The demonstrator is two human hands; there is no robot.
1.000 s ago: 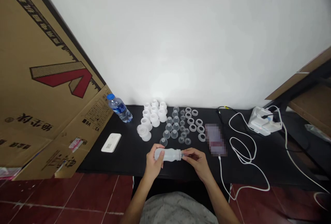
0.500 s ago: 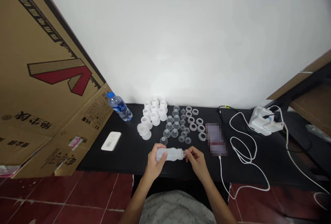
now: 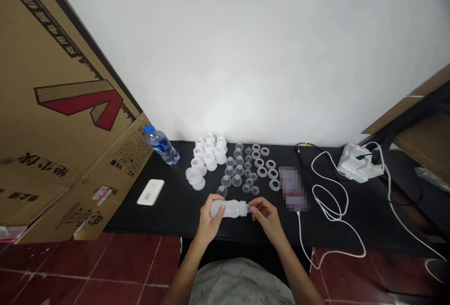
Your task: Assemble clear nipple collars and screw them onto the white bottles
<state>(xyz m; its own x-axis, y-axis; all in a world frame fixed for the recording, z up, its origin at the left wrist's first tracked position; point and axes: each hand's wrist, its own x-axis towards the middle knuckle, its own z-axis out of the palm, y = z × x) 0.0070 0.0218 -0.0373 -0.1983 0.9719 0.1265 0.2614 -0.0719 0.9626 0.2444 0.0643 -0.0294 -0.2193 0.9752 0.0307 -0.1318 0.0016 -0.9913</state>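
Lying sideways, frosted bottle (image 3: pixel 230 208) between both hands' fingers (image 3: pixel 256 206)

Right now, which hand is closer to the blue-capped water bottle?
Left. The left hand holds the base of the translucent bottle, to the right of the water bottle and closer to the person. The right hand is farther right, pinching the neck end.

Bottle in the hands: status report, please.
Left hand grips bottle base, bottle lying sideways. Right hand at its neck end. Clear cups just behind the hands.
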